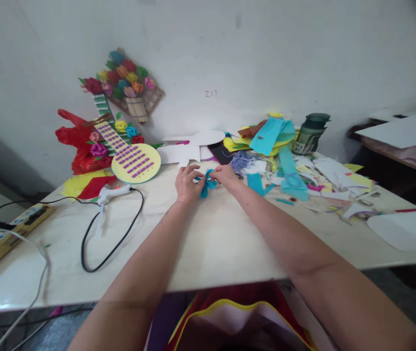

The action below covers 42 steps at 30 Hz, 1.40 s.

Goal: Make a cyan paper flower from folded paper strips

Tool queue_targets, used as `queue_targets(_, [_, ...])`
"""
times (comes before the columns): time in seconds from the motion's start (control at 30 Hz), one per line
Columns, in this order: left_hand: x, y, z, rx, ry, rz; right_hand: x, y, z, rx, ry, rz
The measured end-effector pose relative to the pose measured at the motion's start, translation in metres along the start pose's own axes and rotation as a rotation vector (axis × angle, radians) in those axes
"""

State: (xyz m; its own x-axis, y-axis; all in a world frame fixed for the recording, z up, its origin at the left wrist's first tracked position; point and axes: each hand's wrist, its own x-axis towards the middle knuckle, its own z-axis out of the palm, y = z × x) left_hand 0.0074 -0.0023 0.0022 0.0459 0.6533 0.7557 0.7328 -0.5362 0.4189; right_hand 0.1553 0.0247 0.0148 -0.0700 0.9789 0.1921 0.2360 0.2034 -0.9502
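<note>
Between my hands, just above the middle of the table, is a small blue crepe paper flower (210, 185) with spread petals. My left hand (189, 185) pinches it from the left, thumb and fingers closed on its side. From the right, my right hand (225, 175) grips its upper edge between thumb and fingertips. The fingers partly cover the flower's centre. Blue paper strips (255, 184) lie on the table to the right of my right hand.
A white glue gun (110, 194) with a looped black cord lies left, near a yellow power strip (13, 236). Behind stand a yellow paper guitar (138, 163) and a paper flower basket (136, 108). Paper scraps (332, 178) and a dark bottle (310, 134) are at right.
</note>
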Motion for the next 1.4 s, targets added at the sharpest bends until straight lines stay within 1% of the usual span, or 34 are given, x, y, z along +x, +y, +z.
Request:
queue_targets(0.23, [0.000, -0.008, 0.006, 0.111, 0.101, 0.150, -0.003, -0.006, -0.001, -0.035, 0.014, 0.029])
queue_targets(0.37, [0.000, -0.011, 0.008, 0.158, 0.117, 0.200, -0.003, -0.005, -0.001, -0.033, 0.008, 0.018])
queue_targets(0.53, [0.000, -0.010, 0.007, 0.165, 0.131, 0.204, 0.000, 0.000, -0.001, -0.030, 0.011, 0.004])
queue_targets(0.7, [0.000, -0.007, 0.004, 0.165, 0.127, 0.192, -0.001, -0.001, -0.002, -0.075, 0.023, -0.010])
queue_targets(1.0, [0.001, -0.006, 0.003, 0.158, 0.118, 0.242, -0.001, -0.002, -0.001, -0.051, 0.010, 0.024])
queue_targets(1.27, [0.000, -0.008, 0.005, 0.165, 0.091, 0.201, -0.003, -0.004, -0.001, -0.052, 0.008, 0.000])
queue_targets(1.4, [0.000, -0.006, 0.005, 0.157, 0.055, 0.154, -0.002, -0.004, -0.001, -0.050, 0.004, -0.003])
